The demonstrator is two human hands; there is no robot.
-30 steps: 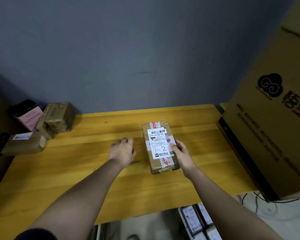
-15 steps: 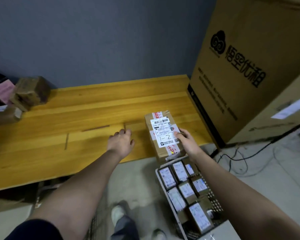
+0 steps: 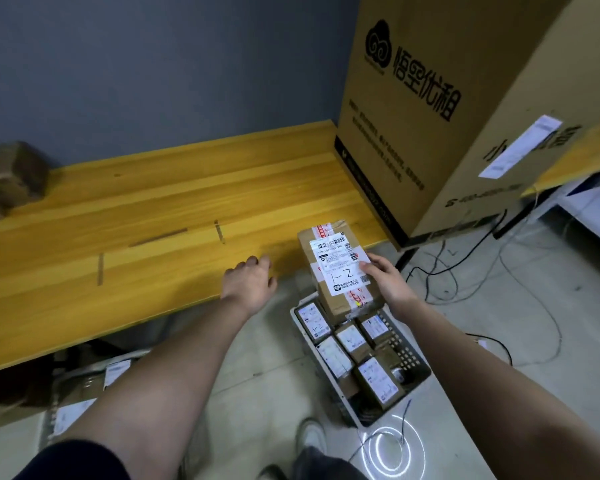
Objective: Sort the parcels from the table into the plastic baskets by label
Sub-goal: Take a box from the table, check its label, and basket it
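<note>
Head view: we held the parcel (image 3: 340,268), label marked "1-2", in our R hand (image 3: 387,280), fingers curled round its right side, just off the table (image 3: 153,216) edge and above the basket (image 3: 409,358) w/ other parcels. L hand (image 3: 248,284) relaxed, fingers loosely curled, holding nothing, at table edge.

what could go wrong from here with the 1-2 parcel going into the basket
1. Only the right hand holds the parcel, gripping one side, so it may tip and drop hard.
2. The basket already holds several labelled parcels packed close, so the new one may land on top at a slant or slide off.
3. Loose cables lie on the floor beside the basket, a likely snag for a foot stepping closer.
</note>
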